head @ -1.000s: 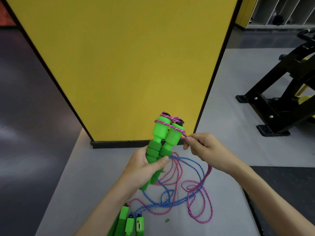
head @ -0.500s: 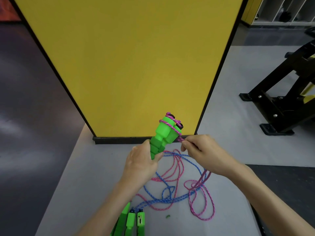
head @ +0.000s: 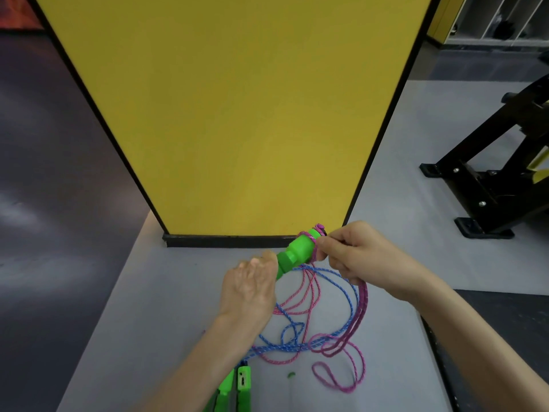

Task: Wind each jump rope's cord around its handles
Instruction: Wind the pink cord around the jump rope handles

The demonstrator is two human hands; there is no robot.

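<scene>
Left hand [head: 249,288] gripped the lower end of the green handles [head: 297,252], which were tilted above the grey table [head: 148,322]. Right hand [head: 353,260] pinched the pink cord [head: 361,307] right at the handles' top, where a few turns sat. The rest lay looped on the table, tangled with a blue cord [head: 285,347].

I see a yellow panel [head: 237,114] upright ahead, a black metal frame [head: 487,179] to its right, and a small green scrap [head: 291,374] on the grey surface [head: 166,292].
</scene>
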